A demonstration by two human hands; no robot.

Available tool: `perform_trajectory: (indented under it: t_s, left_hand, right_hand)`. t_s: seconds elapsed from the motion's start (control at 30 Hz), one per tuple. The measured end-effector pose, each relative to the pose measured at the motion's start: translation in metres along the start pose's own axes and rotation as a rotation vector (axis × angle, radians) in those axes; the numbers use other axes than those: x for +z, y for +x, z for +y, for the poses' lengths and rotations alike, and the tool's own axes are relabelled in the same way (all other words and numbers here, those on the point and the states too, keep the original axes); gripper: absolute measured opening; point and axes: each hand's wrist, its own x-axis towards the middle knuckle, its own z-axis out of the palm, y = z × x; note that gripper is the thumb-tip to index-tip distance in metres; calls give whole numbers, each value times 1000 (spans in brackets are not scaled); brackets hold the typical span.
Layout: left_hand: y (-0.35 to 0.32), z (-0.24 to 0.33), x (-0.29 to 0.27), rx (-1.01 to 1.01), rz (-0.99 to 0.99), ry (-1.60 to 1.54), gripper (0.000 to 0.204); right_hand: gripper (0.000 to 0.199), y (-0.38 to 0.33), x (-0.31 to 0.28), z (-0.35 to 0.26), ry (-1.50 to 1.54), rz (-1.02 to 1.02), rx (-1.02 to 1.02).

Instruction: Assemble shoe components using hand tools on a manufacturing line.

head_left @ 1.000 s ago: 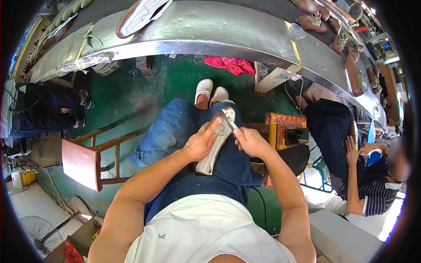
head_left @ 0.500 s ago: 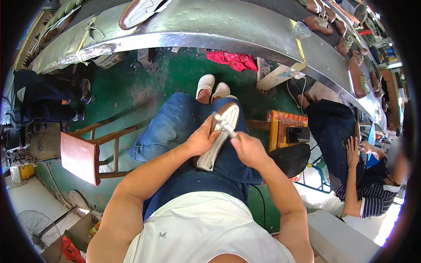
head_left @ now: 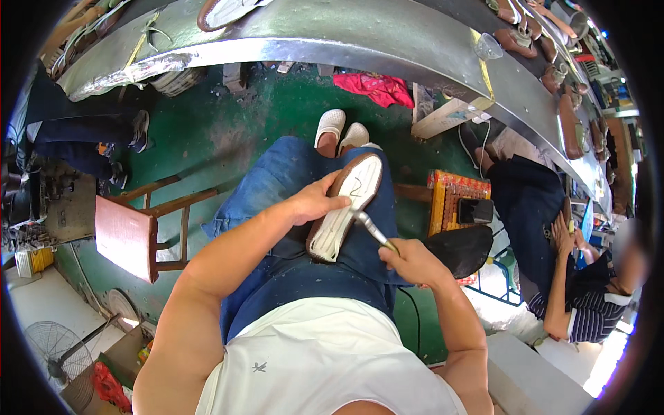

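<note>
Across my lap lies a shoe with its pale underside turned up, a brown rim around it and a dark squiggle near the toe end. My left hand is closed on the shoe's left edge, thumb resting on top of the underside. In my right hand I grip the handle of a metal hammer. The hammer's head is over the middle of the shoe, near my left thumb; whether it touches the surface I cannot tell.
A metal-edged workbench curves across the far side, bearing another shoe and several brown shoes at right. A wooden stool stands at left. Beaded seat and dark phone lie right. A co-worker sits far right.
My right hand has moved down and right, drawing the hammer back from the toe end. The shoe's toe part is now uncovered. My left hand has shifted slightly left along its edge.
</note>
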Motion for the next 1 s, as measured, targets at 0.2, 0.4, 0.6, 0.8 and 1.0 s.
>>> perform_trajectory:
  t_s: [0.2,0.4,0.6,0.8,1.0]
  left_hand:
    - [6,0,3,-3,-19,-39,81]
    - [-3,-14,11,93,29,91,83]
    - [-44,-78,13,70,-144,86,93]
    - [-44,-54,35,91,-80,-12,99]
    - [-40,-34,26,176,25,145,98]
  right_hand:
    - [37,2,26,-5,-294,69,-220]
    - [38,-12,39,2,-462,58,-158]
    - [38,-12,34,26,-277,-3,-83]
    - [37,-14,27,13,33,51,-110]
    - [37,4,40,30,6,178,-38]
